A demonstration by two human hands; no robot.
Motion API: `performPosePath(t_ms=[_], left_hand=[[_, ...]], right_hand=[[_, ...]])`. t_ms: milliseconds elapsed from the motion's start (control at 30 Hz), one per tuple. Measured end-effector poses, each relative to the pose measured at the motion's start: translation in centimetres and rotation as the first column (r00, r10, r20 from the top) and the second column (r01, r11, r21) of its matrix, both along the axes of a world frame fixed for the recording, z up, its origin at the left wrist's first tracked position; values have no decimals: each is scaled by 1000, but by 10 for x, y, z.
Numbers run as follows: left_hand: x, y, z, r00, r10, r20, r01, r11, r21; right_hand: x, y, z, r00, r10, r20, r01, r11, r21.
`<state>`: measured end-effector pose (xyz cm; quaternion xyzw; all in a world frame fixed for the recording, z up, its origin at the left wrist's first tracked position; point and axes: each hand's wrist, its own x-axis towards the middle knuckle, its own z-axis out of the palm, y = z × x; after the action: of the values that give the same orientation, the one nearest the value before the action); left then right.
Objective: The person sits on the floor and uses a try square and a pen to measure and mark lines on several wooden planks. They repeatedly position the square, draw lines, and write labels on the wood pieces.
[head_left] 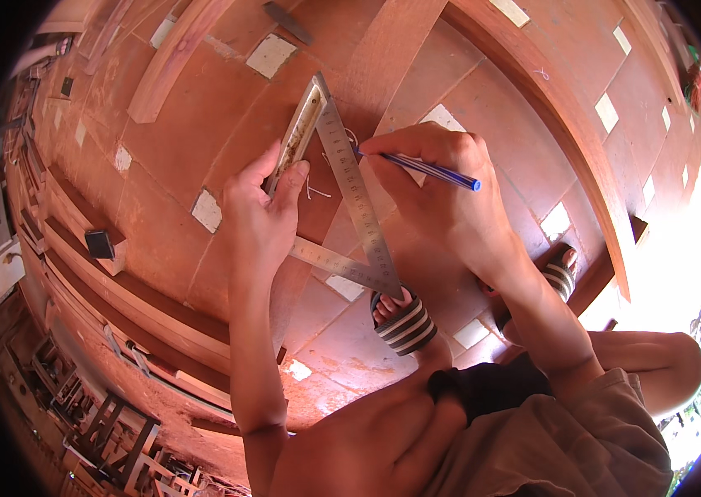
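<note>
My left hand (263,199) grips the thick edge of a metal triangle square (354,190), thumb on top and fingers round the far side. The square has a marked scale along its long arm and lies across a reddish wooden board (392,58). In my right hand (450,174) is a blue pen (433,168) with pale stripes, held in a writing grip. Its tip is close against the long arm of the square; whether it touches the wood is hidden by my fingers. A thin white string (318,193) shows beside my left thumb.
A long curved wooden piece (553,124) arcs across the right side. Another beam (172,62) lies at the upper left, and stacked timbers (143,302) line the left with a small black block (99,244) on them. My sandalled foot (404,323) is just below the square.
</note>
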<state>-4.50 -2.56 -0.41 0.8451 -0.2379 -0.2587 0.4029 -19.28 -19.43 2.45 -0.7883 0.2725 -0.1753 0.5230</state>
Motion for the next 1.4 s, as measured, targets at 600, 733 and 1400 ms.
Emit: performPosePath(t_ms=[600,733,1400], left_hand=[[5,31,25,947,179,-266,-181,983,18],[-1,77,70,844,345,-410,-410,909,-80],[-116,117,110,926,329,-185,-366,665,-651]], right_hand=[[61,-133,-5,795,561,-229,-504,403,-764],[86,-161,-14,683,612,-398,-675,322,-663],[6,-115,-28,734,617,-285,-637,479,-604]])
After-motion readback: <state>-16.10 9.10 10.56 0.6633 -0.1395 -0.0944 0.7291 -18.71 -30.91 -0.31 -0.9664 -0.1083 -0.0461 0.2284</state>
